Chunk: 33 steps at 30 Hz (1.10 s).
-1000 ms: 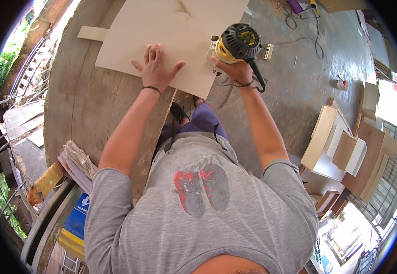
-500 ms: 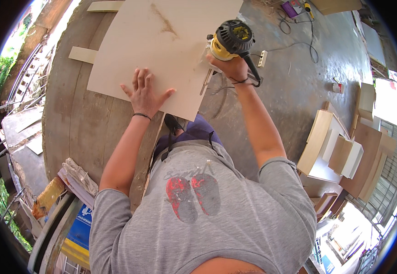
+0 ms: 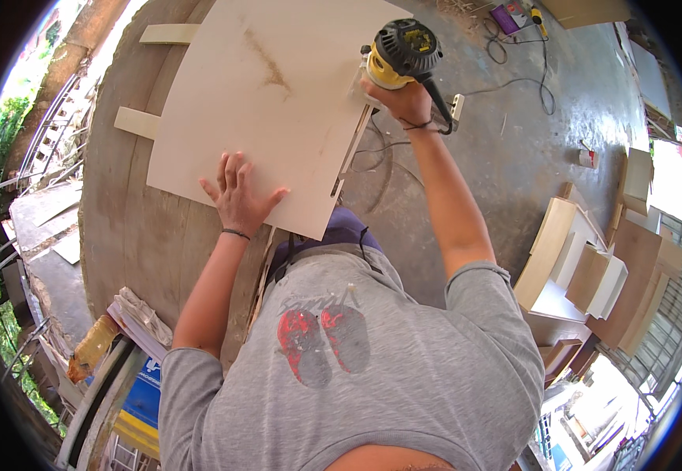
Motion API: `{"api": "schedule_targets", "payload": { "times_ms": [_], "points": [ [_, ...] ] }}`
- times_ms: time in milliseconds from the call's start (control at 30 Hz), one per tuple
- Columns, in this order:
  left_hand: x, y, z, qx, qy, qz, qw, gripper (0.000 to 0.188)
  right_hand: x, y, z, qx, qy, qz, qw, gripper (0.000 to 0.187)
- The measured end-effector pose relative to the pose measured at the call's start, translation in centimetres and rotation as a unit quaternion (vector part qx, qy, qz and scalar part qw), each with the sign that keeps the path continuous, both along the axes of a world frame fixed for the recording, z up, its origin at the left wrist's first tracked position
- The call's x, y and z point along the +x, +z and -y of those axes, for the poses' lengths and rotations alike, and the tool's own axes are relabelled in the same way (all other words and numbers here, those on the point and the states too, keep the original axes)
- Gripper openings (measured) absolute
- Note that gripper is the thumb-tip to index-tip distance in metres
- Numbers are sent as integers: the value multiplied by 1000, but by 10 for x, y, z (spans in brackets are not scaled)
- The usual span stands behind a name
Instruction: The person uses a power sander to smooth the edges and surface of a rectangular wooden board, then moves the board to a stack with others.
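Note:
A large pale board lies flat on a weathered wooden workbench. My left hand rests on its near part, palm down with fingers spread. At the board's right edge, my right hand is wrapped round the lower body of a yellow-and-black trim router. The router stands upright, its base at the edge; its bit is hidden. A black cord leaves the router's top and drops past my right wrist. Sawdust streaks the board's face.
Two pale wood strips jut from under the board's left side. On the concrete floor to the right are a power strip, loose cable, a small can and a wooden cabinet carcass. A blue-and-yellow container stands at lower left.
The router in my right hand has moved farther along the board's right edge, away from me. My left hand keeps its place on the board. The whole view has shifted slightly.

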State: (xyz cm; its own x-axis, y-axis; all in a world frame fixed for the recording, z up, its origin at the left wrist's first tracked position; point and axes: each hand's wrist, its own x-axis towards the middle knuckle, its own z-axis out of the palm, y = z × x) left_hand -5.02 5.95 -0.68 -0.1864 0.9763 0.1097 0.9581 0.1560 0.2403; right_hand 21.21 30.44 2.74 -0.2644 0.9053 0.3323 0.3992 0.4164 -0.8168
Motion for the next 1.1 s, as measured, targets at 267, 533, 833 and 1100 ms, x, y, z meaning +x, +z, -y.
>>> {"api": "schedule_targets", "payload": {
  "times_ms": [267, 533, 833, 1100],
  "points": [
    [-2, -1, 2, 4, -2, 6, 1000, 79, 7, 4, -64, 38, -18, 11, 999, 53],
    [-3, 2, 3, 10, -8, -1, 1000, 81, 18, -4, -123, 55, -32, 4, 998, 53],
    [-2, 2, 4, 14, -10, -2, 1000, 78, 29, -11, -178, 66, -39, 29, 997, 69],
    [-3, 1, 6, 8, -5, -12, 1000, 79, 27, -7, -194, 81, -42, -18, 996, 54]
  ]
}}
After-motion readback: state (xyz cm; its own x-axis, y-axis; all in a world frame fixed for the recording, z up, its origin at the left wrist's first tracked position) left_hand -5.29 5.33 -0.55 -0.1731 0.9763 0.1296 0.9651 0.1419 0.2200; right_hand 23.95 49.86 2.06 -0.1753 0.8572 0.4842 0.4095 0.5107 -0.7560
